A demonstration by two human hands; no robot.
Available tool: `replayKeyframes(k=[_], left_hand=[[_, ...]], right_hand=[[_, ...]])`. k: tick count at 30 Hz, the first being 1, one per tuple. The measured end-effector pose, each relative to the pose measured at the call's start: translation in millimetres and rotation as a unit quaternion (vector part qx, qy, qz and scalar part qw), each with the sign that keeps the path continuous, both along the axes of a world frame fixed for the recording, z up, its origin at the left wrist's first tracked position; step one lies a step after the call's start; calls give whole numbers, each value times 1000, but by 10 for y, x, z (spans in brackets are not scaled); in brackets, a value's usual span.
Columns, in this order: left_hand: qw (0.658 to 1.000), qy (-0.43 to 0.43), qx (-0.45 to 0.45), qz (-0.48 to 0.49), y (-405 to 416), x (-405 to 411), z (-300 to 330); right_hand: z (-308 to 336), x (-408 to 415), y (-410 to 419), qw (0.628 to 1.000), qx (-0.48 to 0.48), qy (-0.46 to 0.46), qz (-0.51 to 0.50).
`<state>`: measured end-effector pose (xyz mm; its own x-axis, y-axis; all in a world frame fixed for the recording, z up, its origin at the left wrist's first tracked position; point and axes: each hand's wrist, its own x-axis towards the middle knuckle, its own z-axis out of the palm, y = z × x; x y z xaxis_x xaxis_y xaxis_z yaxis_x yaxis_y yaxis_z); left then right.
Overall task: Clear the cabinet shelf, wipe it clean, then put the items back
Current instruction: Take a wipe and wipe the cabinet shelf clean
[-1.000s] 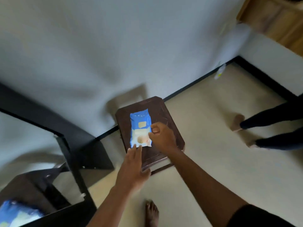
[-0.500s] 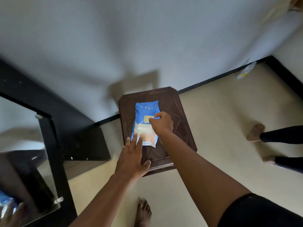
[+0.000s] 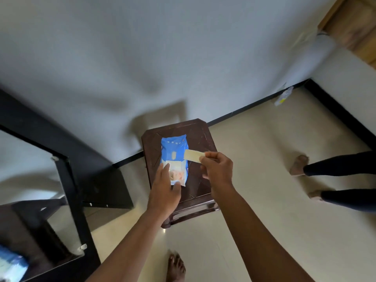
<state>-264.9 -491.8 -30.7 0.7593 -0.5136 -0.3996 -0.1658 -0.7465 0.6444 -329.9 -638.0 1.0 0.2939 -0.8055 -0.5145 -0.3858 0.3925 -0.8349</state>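
Wipes pack [image 3: 175, 151]: blue soft packet with a pale panel at its near end, lying flat on the stool's top, lengthwise from far edge toward near edge, closer to the left edge than the right

Wall [image 3: 142, 58]: pale, plain, with a black skirting strip where it meets the floor

Floor [image 3: 264, 220]: cream tiles; carries the stool

Cabinet [image 3: 67, 190]: black frame at the left, with a reflective panel; blurred, so whether the panel is glass or mirror I cannot tell; a blue packet-like shape shows in its lower corner

Stool [image 3: 201, 180]: dark brown, clipped corners, scratched top, standing near the wall and just right of the cabinet

Legs of another person [image 3: 341, 165]: dark trousers, bare feet, at the right edge of the view, well apart from the stool

Left hand [image 3: 164, 188]: fingers straight, laid flat on the near end of the wipes pack, pressing it against the stool

Right hand [image 3: 218, 167]: over the stool's right half, thumb and forefinger pinching the seal flap

Own bare foot [image 3: 176, 268]: on the floor before the stool's near edge

Seal flap [image 3: 193, 155]: pale strip, lifted off the pack's middle, its far end touching the pack's right edge

White scrap [image 3: 282, 96]: on the floor by the skirting, far right
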Motion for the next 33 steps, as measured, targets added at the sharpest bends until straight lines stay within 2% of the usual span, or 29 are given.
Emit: replayKeyframes(k=[2,4,5,6,8,12,16,22,26,29,33], left_hand=[[981,109,-113,112,-134,-53,411],[928,228,-228,188,-202,-119,824],[906,259,-272,192,-190,-167,1031],[898,261,-307,175,-152,-223,1242],[909,210,-343,110,-17,-358,1662],[928,110,-357,-15,345,-586,2324],[929,80,-354,-71,773,-786,2759],[898,148,-401,-108,1474,-1083,3144],[874,217,-423,-105,2004,-1219,3275],[873,224,-418,-114,2416,-1235,3307],[877,240,-404,-102,2966,-1157,3338]], right_hand=[[374,-266,91,998,32,-47,-18],[747,-510,213,993,62,-98,-29],[924,-615,283,989,75,-123,-32],[1102,-710,361,985,84,-146,-31],[1437,-879,524,979,85,-186,-18],[2042,-1189,809,970,54,-234,22],[2508,-1536,1167,957,49,-284,27],[2885,-1987,2010,947,29,-318,23],[3060,-2158,2668,957,-20,-287,47],[3130,-2186,3155,965,-53,-253,30],[3150,-2110,3707,965,-48,-259,14]])
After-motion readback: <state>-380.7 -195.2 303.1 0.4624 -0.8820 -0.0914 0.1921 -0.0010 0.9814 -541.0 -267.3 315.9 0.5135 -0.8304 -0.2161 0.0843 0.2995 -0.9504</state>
